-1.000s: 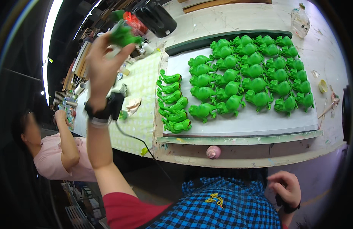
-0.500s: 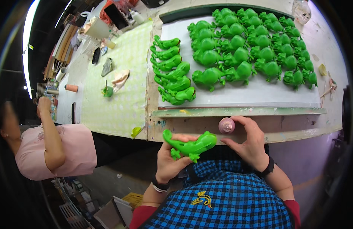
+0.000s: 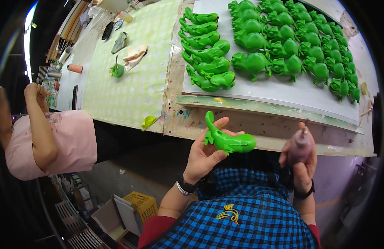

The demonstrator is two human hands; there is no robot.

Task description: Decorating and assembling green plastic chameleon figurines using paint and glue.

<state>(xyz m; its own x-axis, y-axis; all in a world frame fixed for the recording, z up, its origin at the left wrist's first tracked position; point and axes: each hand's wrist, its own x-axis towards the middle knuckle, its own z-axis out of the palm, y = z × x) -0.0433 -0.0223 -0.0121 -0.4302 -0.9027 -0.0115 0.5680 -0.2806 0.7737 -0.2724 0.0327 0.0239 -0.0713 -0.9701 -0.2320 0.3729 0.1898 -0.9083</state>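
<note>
My left hand [image 3: 204, 155] holds a glossy green lizard figurine [image 3: 235, 142] by its belly side, its curled tail pointing up and away from me. In my right hand [image 3: 306, 168] is a pink squeeze bottle [image 3: 299, 151] with a thin nozzle, upright and blurred by motion. The bottle is apart from the figurine, to its right. Both hands are in front of the table's near edge. Beyond them lies a white board [image 3: 258, 89], with a column of similar lizard figurines [image 3: 212, 81] at its left and rows of rounder green animal figurines [image 3: 287, 64] beside them.
A green-painted wooden strip [image 3: 266, 108] edges the board's near side. On the light green cloth [image 3: 142, 95] at left are a small green pot [image 3: 117, 70], a crumpled rag [image 3: 135, 57] and a yellow scrap [image 3: 148, 122]. A co-worker in a pink shirt [image 3: 71, 141] stands at left.
My right hand has taken hold of the pink bottle and lifted it off the table's edge. The figurine has shifted right and turned slightly in my left hand. The view has moved too.
</note>
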